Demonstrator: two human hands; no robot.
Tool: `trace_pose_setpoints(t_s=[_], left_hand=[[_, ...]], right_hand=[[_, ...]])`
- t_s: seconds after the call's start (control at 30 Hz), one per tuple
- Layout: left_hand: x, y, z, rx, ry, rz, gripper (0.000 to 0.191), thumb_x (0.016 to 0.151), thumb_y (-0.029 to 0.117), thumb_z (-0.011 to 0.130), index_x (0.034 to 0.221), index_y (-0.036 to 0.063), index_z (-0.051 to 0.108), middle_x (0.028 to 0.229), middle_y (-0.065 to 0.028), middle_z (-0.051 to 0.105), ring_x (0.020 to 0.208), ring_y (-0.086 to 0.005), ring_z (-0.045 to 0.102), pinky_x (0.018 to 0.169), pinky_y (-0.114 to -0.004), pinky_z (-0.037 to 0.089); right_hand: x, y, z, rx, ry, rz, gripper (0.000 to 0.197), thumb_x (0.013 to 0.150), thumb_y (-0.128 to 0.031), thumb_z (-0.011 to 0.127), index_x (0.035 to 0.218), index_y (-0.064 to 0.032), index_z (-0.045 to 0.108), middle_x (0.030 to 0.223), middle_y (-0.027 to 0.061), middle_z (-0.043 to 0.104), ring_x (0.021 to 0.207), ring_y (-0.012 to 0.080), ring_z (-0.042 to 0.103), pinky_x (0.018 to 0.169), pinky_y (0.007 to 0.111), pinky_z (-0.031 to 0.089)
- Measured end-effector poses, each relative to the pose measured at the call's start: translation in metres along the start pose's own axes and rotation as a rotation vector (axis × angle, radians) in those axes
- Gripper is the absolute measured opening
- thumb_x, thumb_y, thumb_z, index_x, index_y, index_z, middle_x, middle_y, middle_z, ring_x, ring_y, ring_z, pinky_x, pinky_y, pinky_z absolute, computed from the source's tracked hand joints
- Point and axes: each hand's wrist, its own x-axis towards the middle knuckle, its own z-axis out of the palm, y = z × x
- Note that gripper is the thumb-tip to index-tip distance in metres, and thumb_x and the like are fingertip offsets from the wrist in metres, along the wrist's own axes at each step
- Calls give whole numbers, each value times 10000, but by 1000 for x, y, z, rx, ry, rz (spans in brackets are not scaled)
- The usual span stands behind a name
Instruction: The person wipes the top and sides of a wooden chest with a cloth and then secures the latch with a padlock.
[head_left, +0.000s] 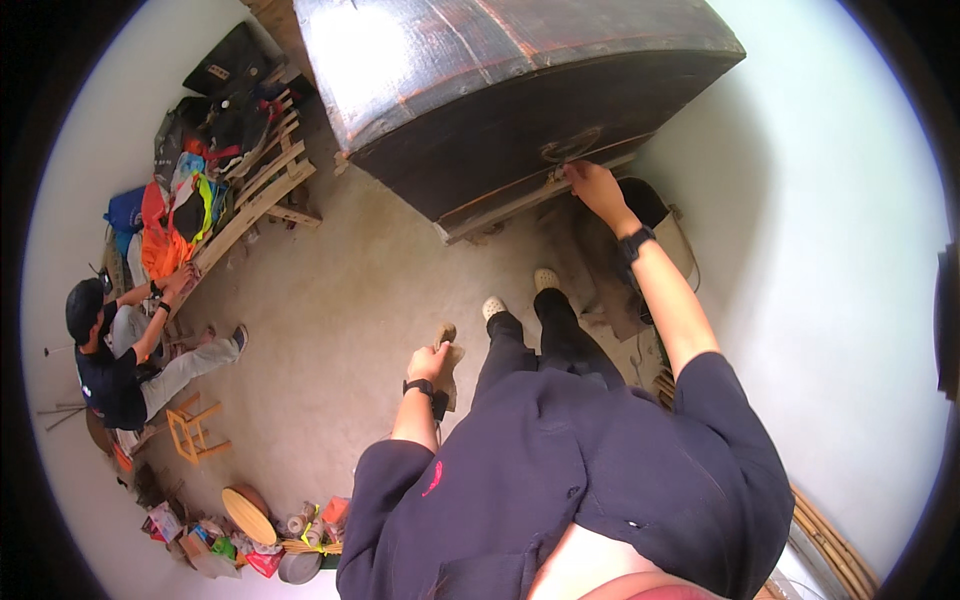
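My left hand (427, 363) grips a brown cloth (447, 379) that hangs beside my left thigh; it looks like a rag or a work glove. My right arm reaches forward to a large dark wooden chest (510, 127) with a worn, glossy top. The fingertips of my right hand (598, 193) are at the lower front of the chest, by a small yellowish fitting (556, 175). Just above them is a curved handle or ring (571, 145) on the dark front face. Whether the fingers pinch the fitting or only touch it is hidden.
Behind my right hand a bucket-like container (675, 244) stands by the white wall. To the left, a person (120, 360) sits beside a slatted wooden frame (255, 206) piled with bags and clothes. A small wooden stool (195, 427) and assorted goods (217, 544) are at lower left.
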Motion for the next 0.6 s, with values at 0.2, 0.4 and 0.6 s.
trace_pose_setpoints(t_s=[0.2, 0.4, 0.6], left_hand=[[-28, -43, 32, -185, 175, -67, 691, 868, 600, 497, 896, -68, 674, 864, -283, 659, 891, -411, 646, 788, -453, 485], [-49, -48, 44, -370, 120, -260, 671, 870, 573, 499, 1016, -61, 660, 954, -296, 651, 979, -409, 630, 839, -455, 473], [-42, -13, 46, -386, 391, -206, 650, 888, 558, 516, 866, -73, 672, 773, -248, 669, 785, -339, 674, 701, -415, 485]], right_hand=[[18, -4, 18, -259, 156, -31, 399, 868, -436, 594, 926, -55, 697, 797, 188, 671, 807, 374, 646, 719, 436, 504], [24, 15, 14, -184, 135, -101, 344, 847, -378, 598, 874, -45, 682, 798, 189, 660, 792, 393, 630, 690, 458, 492], [-6, -7, -26, -6, 247, -255, 226, 831, -240, 614, 860, -19, 649, 737, 185, 629, 671, 363, 608, 608, 401, 477]])
